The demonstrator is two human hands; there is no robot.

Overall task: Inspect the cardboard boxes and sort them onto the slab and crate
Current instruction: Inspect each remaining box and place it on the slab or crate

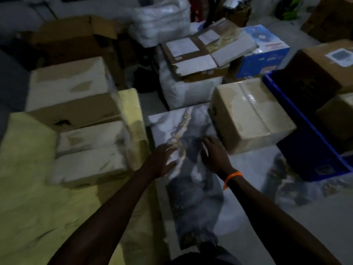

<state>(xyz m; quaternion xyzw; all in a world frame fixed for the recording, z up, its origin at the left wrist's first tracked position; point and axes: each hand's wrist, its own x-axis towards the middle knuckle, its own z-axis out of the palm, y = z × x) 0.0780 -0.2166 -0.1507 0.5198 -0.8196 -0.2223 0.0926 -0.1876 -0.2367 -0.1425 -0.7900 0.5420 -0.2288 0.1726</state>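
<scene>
No legible txt anywhere, frame too blurred. Blue box (265, 54): red-white strip + white print, can't read. Brown box (315, 73) at right: white paper label (339, 56) w/ dark square, unreadable. No brands/nos. made out.

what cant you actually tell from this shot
Head view: label on the far right box is too blurred to read.
Head view: inside of the blue crate runs off the right edge, partly behind that box.
Head view: motion blur hides whether left hand and right hand touch the slab.
</scene>
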